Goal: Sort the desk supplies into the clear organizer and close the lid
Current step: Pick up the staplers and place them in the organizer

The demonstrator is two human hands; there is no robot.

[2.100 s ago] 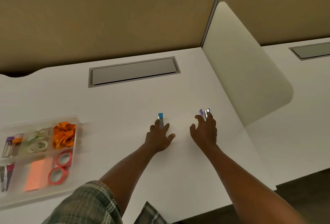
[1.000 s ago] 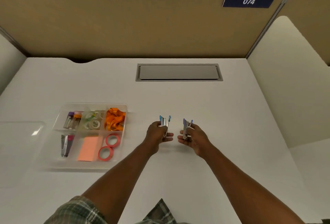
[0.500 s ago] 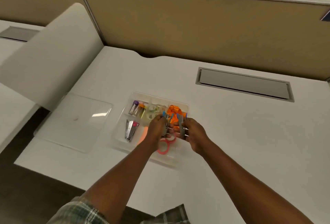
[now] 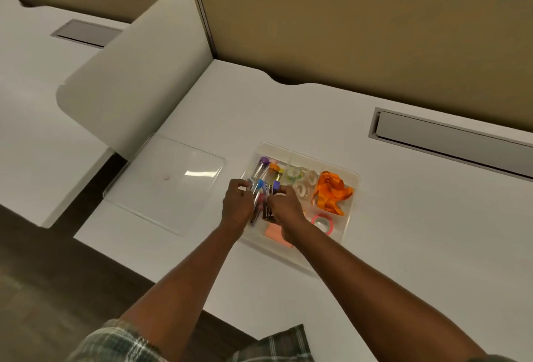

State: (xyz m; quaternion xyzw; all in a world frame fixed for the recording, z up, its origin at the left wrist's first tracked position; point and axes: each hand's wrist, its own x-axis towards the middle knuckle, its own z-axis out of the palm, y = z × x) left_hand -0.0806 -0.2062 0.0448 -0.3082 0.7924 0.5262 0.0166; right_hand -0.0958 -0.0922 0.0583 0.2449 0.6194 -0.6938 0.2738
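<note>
The clear organizer (image 4: 350,211) lies on the white desk, its compartments holding an orange lanyard (image 4: 331,193), clear tape rolls (image 4: 302,185), a pink tape ring (image 4: 323,223), orange sticky notes (image 4: 274,233) and small staplers (image 4: 264,167). My left hand (image 4: 236,206) grips a blue-tipped mini stapler (image 4: 258,191) over the organizer's near-left compartment. Beside it, my right hand (image 4: 285,208) grips a purple-tipped mini stapler (image 4: 271,197) over the same compartment. The two hands almost touch. The clear lid (image 4: 167,182) lies flat on the desk left of the organizer.
A rounded white divider panel (image 4: 129,79) rises at the desk's left edge, just behind the lid. A grey cable hatch (image 4: 450,136) is set into the desk at the back right. The tan partition wall (image 4: 360,30) closes off the far side.
Both hands picked up a mini stapler each at the desk's right side and carried them left. They now hover low over the organizer's near-left compartment; the camera swung left with them.
</note>
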